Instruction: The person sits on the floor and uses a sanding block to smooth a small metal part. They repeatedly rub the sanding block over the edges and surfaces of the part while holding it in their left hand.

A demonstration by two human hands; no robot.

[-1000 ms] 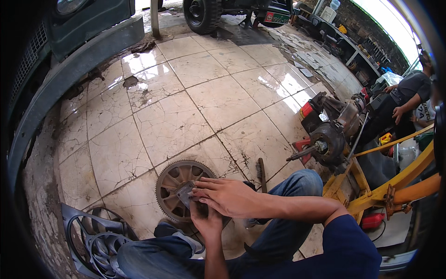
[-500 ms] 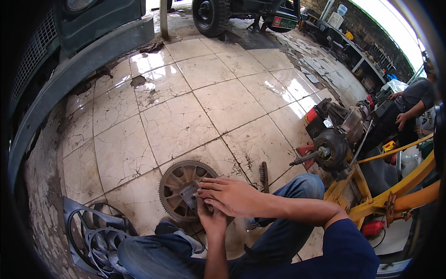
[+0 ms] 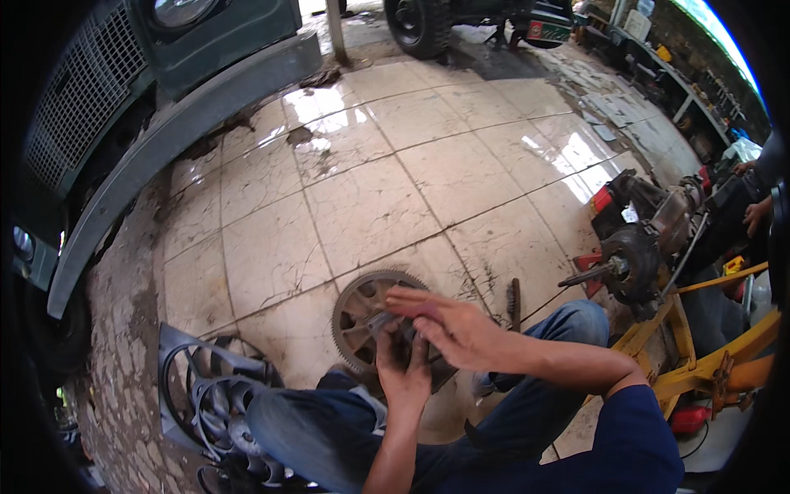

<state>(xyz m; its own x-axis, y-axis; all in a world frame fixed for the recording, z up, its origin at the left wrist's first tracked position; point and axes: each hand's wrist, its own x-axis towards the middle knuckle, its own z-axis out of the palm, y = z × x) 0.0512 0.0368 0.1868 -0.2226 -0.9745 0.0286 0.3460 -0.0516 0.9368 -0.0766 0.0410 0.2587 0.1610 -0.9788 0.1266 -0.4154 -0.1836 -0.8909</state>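
Observation:
A rusty flywheel with a toothed rim lies flat on the tiles before my knees. Above it my left hand is closed on a small grey metal plate, its thumb and fingers at the sides. Across the top of the plate reaches my right hand, slightly blurred. Its fingers are bent over a thin reddish-brown piece, perhaps sandpaper, pressed against the plate. The two hands hide much of the plate and part of the flywheel.
A wire brush lies right of the flywheel. At the left are a fan shroud and a vehicle bumper. An axle assembly and a yellow frame stand right, near another person's hand.
My view has swung left, so things sit farther right. My right hand has drawn back across the plate, and its fingers are more bent. The reddish-brown piece now shows beneath them.

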